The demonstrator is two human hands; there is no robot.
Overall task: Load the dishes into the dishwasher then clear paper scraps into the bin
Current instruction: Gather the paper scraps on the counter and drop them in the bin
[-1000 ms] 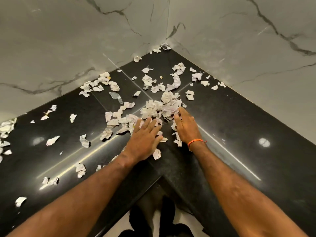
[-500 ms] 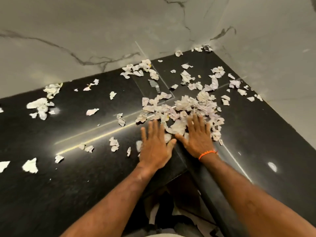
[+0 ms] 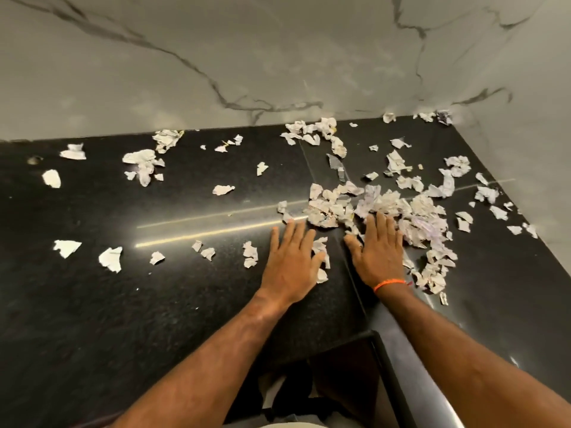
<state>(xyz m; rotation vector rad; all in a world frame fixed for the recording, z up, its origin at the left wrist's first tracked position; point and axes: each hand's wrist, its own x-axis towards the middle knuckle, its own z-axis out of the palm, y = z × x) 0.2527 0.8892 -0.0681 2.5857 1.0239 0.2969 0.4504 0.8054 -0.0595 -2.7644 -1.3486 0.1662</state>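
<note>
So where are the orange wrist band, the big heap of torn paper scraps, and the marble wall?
orange wrist band (image 3: pixel 390 283): head view, middle of the band.
big heap of torn paper scraps (image 3: pixel 380 202): head view, heap's centre.
marble wall (image 3: pixel 216 57): head view, bare face.

Black counter (image 3: pixel 92 304), marble wall (image 3: pixel 247 57) behind. Left hand (image 3: pixel 290 264) and right hand (image 3: pixel 378 254) flat, palms down, fingers straight, side by side. Right fingertips touch the main scrap pile (image 3: pixel 370 205); a few scraps lie under the left hand's thumb side. Loose scraps (image 3: pixel 111 257) scattered left. Orange band (image 3: pixel 389 284) on right wrist.
</note>
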